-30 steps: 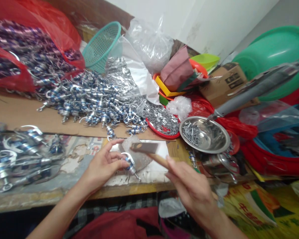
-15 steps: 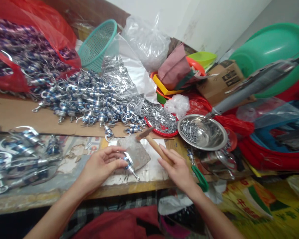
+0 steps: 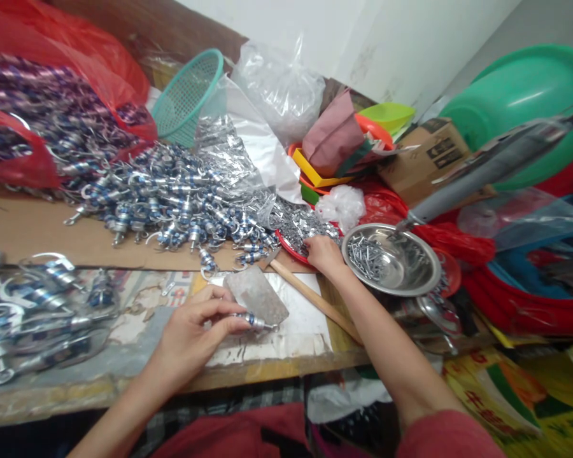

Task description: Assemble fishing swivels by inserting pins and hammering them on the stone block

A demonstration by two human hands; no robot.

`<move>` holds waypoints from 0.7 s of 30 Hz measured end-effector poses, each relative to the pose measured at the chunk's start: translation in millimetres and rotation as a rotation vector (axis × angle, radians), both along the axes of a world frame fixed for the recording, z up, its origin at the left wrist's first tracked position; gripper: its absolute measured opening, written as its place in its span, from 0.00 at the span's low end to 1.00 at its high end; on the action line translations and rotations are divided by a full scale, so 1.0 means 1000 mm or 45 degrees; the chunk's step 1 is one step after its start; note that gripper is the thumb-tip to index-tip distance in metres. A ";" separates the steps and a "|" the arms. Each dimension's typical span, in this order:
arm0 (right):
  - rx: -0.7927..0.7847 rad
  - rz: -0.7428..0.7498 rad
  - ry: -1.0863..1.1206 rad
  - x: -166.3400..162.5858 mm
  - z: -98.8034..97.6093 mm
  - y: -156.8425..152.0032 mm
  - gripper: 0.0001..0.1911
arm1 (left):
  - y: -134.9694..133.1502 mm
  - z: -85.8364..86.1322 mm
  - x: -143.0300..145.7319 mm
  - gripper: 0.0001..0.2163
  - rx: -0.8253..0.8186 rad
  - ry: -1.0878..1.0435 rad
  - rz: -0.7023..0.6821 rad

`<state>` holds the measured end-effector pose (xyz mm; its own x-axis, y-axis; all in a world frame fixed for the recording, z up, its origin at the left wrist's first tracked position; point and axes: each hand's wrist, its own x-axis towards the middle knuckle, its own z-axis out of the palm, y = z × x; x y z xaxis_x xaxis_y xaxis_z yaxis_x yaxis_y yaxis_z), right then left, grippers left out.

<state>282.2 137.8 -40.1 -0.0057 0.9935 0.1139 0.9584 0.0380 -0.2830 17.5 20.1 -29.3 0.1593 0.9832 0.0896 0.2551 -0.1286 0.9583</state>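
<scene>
My left hand (image 3: 200,331) is closed on a small silver-and-blue metal fitting (image 3: 254,320), pinched between thumb and fingers over the near edge of a grey stone block (image 3: 258,294). The fitting's narrow ringed end points right. My right hand (image 3: 325,254) reaches into a red tray (image 3: 290,247) piled with small shiny metal pieces (image 3: 303,224). Its fingers are bent and drawn together at the pile; what they pinch, if anything, is hidden. A hammer (image 3: 310,296) lies on the bench beside the block, its wooden handle passing below my right forearm.
A steel bowl (image 3: 427,270) of metal pins stands right of the tray. Behind lies a large heap of silver-and-blue fittings (image 3: 172,197), with more fittings (image 3: 42,292) at left. A green basket (image 3: 186,95) leans at the back. A grey tool (image 3: 487,172) slants above the bowl.
My right hand has let go of the hammer, now lying on the bench, and moved up to the red tray. The fitting in my left hand has turned nearly level.
</scene>
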 end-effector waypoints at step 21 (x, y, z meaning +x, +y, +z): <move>-0.047 0.509 1.285 -0.097 0.022 -0.118 0.08 | -0.005 -0.002 -0.001 0.08 -0.021 -0.012 0.033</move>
<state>184.8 20.0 -17.9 -0.2497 0.9435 0.2178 0.2034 0.2710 -0.9409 16.7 14.9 -31.5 0.1333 0.9883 0.0747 0.2495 -0.1063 0.9625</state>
